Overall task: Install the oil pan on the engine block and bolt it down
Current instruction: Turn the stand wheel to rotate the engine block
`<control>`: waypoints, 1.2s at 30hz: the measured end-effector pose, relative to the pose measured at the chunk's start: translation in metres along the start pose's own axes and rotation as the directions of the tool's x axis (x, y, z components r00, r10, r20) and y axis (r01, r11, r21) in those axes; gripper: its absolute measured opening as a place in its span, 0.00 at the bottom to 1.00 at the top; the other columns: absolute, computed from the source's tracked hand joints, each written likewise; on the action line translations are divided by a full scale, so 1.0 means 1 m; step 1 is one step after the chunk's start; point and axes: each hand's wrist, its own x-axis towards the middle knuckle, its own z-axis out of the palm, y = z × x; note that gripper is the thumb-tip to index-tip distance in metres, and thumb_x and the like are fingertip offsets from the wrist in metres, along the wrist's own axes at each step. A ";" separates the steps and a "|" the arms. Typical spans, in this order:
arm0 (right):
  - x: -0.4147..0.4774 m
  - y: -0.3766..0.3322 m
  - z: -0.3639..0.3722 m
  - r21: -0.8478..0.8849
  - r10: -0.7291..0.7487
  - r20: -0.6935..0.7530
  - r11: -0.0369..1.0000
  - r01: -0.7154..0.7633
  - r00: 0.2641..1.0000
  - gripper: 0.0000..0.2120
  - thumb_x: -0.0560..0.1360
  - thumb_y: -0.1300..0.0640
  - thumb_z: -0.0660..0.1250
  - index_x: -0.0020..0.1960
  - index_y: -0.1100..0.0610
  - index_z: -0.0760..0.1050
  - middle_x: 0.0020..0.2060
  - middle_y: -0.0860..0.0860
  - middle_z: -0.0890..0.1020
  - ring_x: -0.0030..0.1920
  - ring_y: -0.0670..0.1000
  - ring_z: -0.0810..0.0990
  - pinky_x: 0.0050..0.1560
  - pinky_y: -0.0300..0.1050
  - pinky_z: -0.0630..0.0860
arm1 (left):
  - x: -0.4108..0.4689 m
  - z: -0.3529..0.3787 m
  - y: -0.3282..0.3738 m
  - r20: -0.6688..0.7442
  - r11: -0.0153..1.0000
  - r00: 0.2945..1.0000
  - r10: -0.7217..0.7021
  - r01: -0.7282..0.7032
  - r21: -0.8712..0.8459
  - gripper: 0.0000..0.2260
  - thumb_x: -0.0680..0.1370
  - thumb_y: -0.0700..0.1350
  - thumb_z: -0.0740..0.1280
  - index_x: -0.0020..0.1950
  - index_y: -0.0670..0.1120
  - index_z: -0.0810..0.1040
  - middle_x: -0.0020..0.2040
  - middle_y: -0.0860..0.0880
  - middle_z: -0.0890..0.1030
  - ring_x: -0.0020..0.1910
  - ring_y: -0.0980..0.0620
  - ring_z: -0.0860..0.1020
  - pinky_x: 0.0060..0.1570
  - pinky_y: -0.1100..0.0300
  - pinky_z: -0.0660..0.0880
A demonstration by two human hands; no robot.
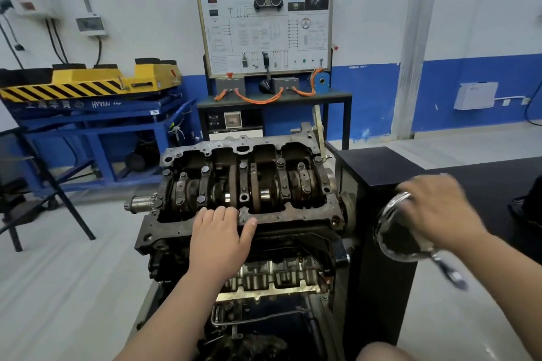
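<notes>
Left hand [222, 233] lies flat, fingers spread, on the engine block [249, 184] rim; at three o'clock, blurred right hand [437, 208] grips the handwheel [401, 231].

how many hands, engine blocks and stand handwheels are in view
hands: 2, left hand resting on the engine block rim, right hand at the handwheel
engine block: 1
handwheel: 1
total: 4

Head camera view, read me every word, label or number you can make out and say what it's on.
"HY": first letters on the blue lift table; the rest is blurred.
Training board: blue header of Chinese characters, too blurred to quote.
Engine block: no readable marking.
</notes>
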 end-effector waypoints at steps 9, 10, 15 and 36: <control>-0.039 0.050 -0.013 0.171 0.317 0.144 0.925 -0.339 0.937 0.27 0.66 0.47 0.63 0.64 0.50 0.68 0.55 0.56 0.78 0.51 0.62 0.77 0.50 0.57 0.77 | -0.025 0.009 0.005 -0.049 0.999 0.998 -0.040 0.040 -0.013 0.22 0.77 0.60 0.50 0.44 0.46 0.77 0.38 0.53 0.74 0.43 0.49 0.75 0.65 0.47 0.66; -0.050 0.032 -0.016 0.210 0.267 0.085 0.937 -0.279 0.960 0.27 0.65 0.51 0.65 0.64 0.51 0.69 0.57 0.56 0.77 0.52 0.62 0.77 0.51 0.56 0.77 | -0.028 0.011 0.004 -0.063 0.999 0.998 -0.031 0.030 -0.019 0.23 0.77 0.60 0.50 0.45 0.46 0.77 0.39 0.53 0.75 0.43 0.49 0.75 0.66 0.47 0.65; -0.070 -0.004 -0.012 0.628 0.563 0.090 0.609 -0.485 0.822 0.21 0.73 0.58 0.65 0.66 0.60 0.69 0.63 0.60 0.72 0.64 0.60 0.69 0.61 0.56 0.68 | -0.044 0.016 0.001 -0.047 1.000 0.999 0.012 -0.013 -0.026 0.24 0.76 0.60 0.52 0.52 0.44 0.79 0.44 0.51 0.78 0.48 0.47 0.77 0.67 0.45 0.65; -0.071 -0.028 -0.022 0.478 0.603 0.047 0.687 -0.548 0.797 0.20 0.72 0.54 0.67 0.62 0.58 0.71 0.59 0.60 0.72 0.58 0.63 0.68 0.58 0.58 0.68 | -0.071 0.019 0.006 0.034 0.998 0.999 -0.039 0.041 -0.054 0.18 0.74 0.55 0.67 0.57 0.45 0.78 0.48 0.51 0.78 0.53 0.47 0.76 0.70 0.47 0.60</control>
